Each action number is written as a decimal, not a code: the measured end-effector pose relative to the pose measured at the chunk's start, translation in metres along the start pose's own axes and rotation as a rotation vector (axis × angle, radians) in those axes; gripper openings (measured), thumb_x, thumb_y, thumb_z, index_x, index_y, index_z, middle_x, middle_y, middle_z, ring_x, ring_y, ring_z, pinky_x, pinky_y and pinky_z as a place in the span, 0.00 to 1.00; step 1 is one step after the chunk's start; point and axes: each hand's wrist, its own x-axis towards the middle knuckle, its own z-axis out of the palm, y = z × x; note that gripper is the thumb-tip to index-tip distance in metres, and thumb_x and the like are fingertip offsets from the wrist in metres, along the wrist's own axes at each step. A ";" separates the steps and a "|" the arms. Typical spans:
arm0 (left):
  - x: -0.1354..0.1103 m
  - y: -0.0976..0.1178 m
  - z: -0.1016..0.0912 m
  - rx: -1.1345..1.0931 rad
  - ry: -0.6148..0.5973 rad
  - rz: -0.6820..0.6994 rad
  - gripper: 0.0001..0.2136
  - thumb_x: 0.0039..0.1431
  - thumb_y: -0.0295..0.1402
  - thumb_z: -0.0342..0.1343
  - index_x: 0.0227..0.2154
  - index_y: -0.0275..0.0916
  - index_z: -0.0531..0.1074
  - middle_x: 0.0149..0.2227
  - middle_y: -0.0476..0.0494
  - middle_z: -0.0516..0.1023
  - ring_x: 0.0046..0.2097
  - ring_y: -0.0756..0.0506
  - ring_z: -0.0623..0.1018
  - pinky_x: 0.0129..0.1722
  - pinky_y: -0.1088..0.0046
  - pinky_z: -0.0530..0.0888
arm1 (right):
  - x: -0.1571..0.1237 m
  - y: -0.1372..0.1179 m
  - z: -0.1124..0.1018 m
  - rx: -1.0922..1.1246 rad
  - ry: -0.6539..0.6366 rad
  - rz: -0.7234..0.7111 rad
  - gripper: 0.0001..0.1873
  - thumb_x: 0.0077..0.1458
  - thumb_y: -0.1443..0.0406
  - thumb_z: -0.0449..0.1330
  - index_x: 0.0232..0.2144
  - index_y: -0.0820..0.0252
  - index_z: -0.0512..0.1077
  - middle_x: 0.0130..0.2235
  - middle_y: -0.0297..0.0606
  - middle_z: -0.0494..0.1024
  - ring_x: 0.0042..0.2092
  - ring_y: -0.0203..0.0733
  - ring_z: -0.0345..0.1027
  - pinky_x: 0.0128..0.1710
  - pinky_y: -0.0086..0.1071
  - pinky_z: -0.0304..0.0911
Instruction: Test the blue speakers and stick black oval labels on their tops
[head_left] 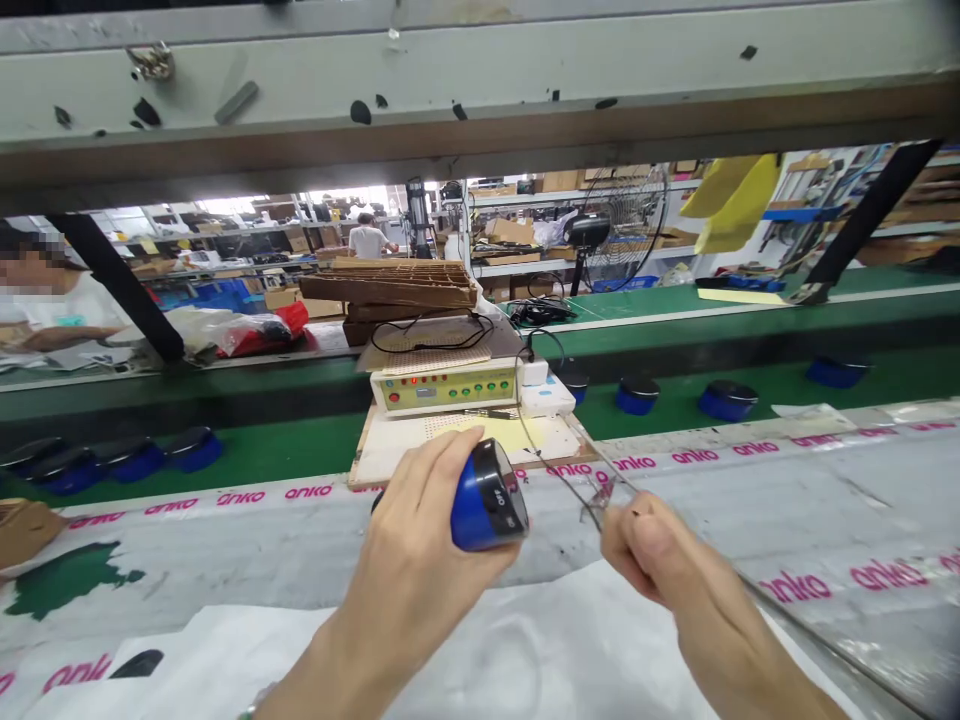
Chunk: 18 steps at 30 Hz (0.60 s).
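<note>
My left hand is wrapped round a blue and black round device, tilted so that its black end with OFF lettering faces right. To the right of it, my right hand is closed, thumb over fingers, on a thin grey cable. The cable runs up towards a white box with a yellow-green panel, which has a lit red display and several green knobs. More thin cord shows below my right wrist. What lies inside my right fist is hidden.
Several blue and black devices stand on the green conveyor belt behind the plastic-covered bench. Cardboard sheets are stacked on the box. A shelf beam crosses overhead. A fan and two people are beyond.
</note>
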 end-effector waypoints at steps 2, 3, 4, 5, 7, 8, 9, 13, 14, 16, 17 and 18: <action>-0.005 0.005 0.003 0.043 0.011 0.094 0.27 0.47 0.28 0.63 0.52 0.34 0.63 0.47 0.38 0.75 0.49 0.42 0.74 0.51 0.67 0.71 | 0.004 -0.012 0.002 0.015 -0.129 -0.015 0.18 0.65 0.52 0.42 0.28 0.55 0.59 0.28 0.31 0.63 0.29 0.35 0.60 0.28 0.29 0.62; -0.006 0.007 0.003 0.058 0.015 0.116 0.27 0.48 0.27 0.63 0.52 0.33 0.63 0.47 0.37 0.75 0.49 0.42 0.74 0.50 0.67 0.72 | 0.006 -0.016 0.003 0.021 -0.171 -0.025 0.16 0.64 0.52 0.45 0.30 0.55 0.59 0.33 0.33 0.66 0.34 0.37 0.63 0.32 0.30 0.64; -0.006 0.008 0.003 0.070 0.018 0.131 0.26 0.48 0.27 0.62 0.51 0.32 0.64 0.46 0.37 0.75 0.48 0.42 0.74 0.49 0.67 0.72 | 0.007 -0.019 0.006 0.036 -0.200 -0.038 0.14 0.63 0.52 0.48 0.31 0.54 0.58 0.38 0.35 0.68 0.39 0.38 0.65 0.36 0.31 0.65; -0.007 0.008 0.001 0.081 0.020 0.147 0.25 0.49 0.27 0.61 0.51 0.31 0.64 0.46 0.36 0.74 0.47 0.41 0.74 0.48 0.66 0.72 | 0.008 -0.021 0.008 0.062 -0.209 -0.053 0.14 0.62 0.53 0.51 0.31 0.54 0.57 0.43 0.37 0.68 0.43 0.40 0.65 0.39 0.33 0.66; -0.006 0.007 -0.001 0.109 0.026 0.184 0.23 0.52 0.27 0.59 0.52 0.28 0.64 0.46 0.34 0.74 0.46 0.40 0.73 0.47 0.64 0.72 | 0.011 -0.021 0.015 0.121 -0.199 -0.075 0.14 0.59 0.53 0.55 0.32 0.55 0.57 0.47 0.39 0.67 0.46 0.42 0.65 0.41 0.35 0.67; -0.006 0.006 -0.003 0.123 0.029 0.205 0.22 0.53 0.26 0.58 0.52 0.27 0.64 0.46 0.33 0.73 0.46 0.39 0.73 0.46 0.64 0.72 | 0.012 -0.021 0.018 0.143 -0.192 -0.081 0.13 0.58 0.54 0.56 0.33 0.54 0.59 0.45 0.39 0.68 0.44 0.42 0.66 0.40 0.34 0.67; -0.006 0.006 -0.004 0.136 0.030 0.228 0.21 0.55 0.26 0.57 0.52 0.26 0.64 0.46 0.32 0.73 0.46 0.39 0.73 0.46 0.63 0.71 | 0.013 -0.020 0.021 0.163 -0.183 -0.077 0.13 0.58 0.54 0.57 0.36 0.54 0.60 0.42 0.38 0.69 0.42 0.41 0.67 0.38 0.34 0.68; -0.008 0.004 -0.005 0.164 0.021 0.295 0.19 0.57 0.24 0.55 0.51 0.23 0.64 0.46 0.30 0.72 0.46 0.38 0.71 0.46 0.62 0.70 | 0.017 -0.018 0.031 0.275 -0.175 -0.033 0.13 0.58 0.56 0.58 0.39 0.54 0.61 0.38 0.37 0.70 0.39 0.40 0.68 0.34 0.32 0.68; -0.008 0.005 -0.006 0.167 0.017 0.306 0.19 0.57 0.24 0.55 0.51 0.23 0.64 0.46 0.30 0.72 0.46 0.37 0.71 0.46 0.61 0.69 | 0.017 -0.018 0.032 0.309 -0.181 -0.035 0.12 0.58 0.56 0.58 0.38 0.54 0.60 0.40 0.38 0.70 0.41 0.41 0.67 0.35 0.32 0.68; -0.009 0.005 -0.007 0.174 0.006 0.325 0.20 0.56 0.24 0.56 0.51 0.22 0.65 0.46 0.29 0.72 0.46 0.36 0.70 0.46 0.60 0.69 | 0.017 -0.017 0.034 0.370 -0.201 -0.052 0.13 0.58 0.57 0.58 0.33 0.54 0.56 0.47 0.40 0.69 0.47 0.43 0.66 0.39 0.33 0.67; -0.009 0.005 -0.007 0.176 0.000 0.330 0.20 0.55 0.23 0.57 0.50 0.21 0.65 0.46 0.29 0.72 0.46 0.36 0.70 0.46 0.60 0.69 | 0.016 -0.017 0.035 0.393 -0.212 -0.062 0.15 0.59 0.57 0.58 0.31 0.54 0.54 0.51 0.40 0.66 0.50 0.43 0.64 0.40 0.34 0.67; -0.009 0.006 -0.008 0.178 -0.006 0.332 0.20 0.54 0.23 0.57 0.50 0.21 0.65 0.46 0.29 0.72 0.46 0.36 0.70 0.46 0.59 0.69 | 0.015 -0.016 0.036 0.408 -0.221 -0.069 0.16 0.59 0.58 0.57 0.29 0.55 0.52 0.55 0.40 0.64 0.51 0.43 0.63 0.41 0.34 0.67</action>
